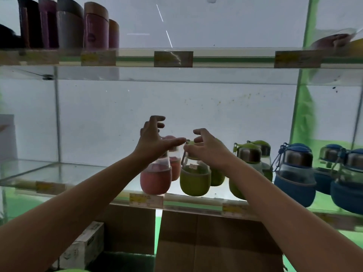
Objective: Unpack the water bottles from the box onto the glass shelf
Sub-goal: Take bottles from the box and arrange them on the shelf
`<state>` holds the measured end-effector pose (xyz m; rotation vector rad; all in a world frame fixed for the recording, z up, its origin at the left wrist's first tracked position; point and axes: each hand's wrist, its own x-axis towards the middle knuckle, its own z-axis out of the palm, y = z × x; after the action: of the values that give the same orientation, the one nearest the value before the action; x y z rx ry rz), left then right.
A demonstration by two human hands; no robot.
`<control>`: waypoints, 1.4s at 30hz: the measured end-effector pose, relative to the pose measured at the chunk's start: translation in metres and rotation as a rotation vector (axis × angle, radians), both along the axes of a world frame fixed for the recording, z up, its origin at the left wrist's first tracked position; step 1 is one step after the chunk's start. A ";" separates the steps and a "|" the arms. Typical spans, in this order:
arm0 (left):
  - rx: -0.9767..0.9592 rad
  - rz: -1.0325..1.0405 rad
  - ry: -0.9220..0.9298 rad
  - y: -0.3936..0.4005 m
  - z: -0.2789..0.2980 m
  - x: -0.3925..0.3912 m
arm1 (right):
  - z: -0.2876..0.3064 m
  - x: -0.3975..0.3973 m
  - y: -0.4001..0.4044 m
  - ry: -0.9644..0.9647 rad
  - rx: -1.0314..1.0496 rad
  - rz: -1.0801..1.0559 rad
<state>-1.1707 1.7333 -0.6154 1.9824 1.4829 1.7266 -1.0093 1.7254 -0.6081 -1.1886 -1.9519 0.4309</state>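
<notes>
Glass shelf carries a pink-sleeved bottle and a green-sleeved bottle side by side near its front edge, with further green and blue bottles toward 3 o'clock. Left hand hovers at 12 o'clock above the pink-sleeved bottle, fingers spread and gripping nothing, thumb reaching toward 3 o'clock. Right hand sits at the green-sleeved bottle's cap, fingers loosely curled; firm grip cannot be confirmed, and the cardboard box lies at 6 o'clock below.
</notes>
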 end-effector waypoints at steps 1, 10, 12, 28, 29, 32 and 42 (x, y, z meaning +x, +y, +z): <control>0.007 -0.026 0.008 -0.001 0.000 0.009 | 0.000 0.009 -0.003 0.003 0.007 -0.012; 0.037 -0.316 -0.001 -0.022 -0.015 0.126 | -0.032 0.115 -0.035 0.129 0.001 -0.146; 0.021 -0.373 0.021 -0.026 -0.021 0.163 | -0.043 0.148 -0.045 0.162 0.000 -0.198; -0.269 -0.788 0.132 -0.094 -0.172 0.449 | -0.194 0.411 -0.181 0.227 -0.232 -0.635; -0.284 -0.806 0.143 -0.100 -0.181 0.463 | -0.203 0.422 -0.189 0.227 -0.248 -0.658; -0.362 -0.854 0.209 -0.117 -0.208 0.500 | -0.230 0.453 -0.208 0.224 -0.304 -0.725; -0.597 -0.840 0.450 -0.143 -0.314 0.577 | -0.325 0.526 -0.248 0.287 -0.487 -0.796</control>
<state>-0.5934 1.5899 -0.9291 2.2019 0.8468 0.4639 -0.4834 1.4775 -0.9329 -1.9581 -1.0230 0.6117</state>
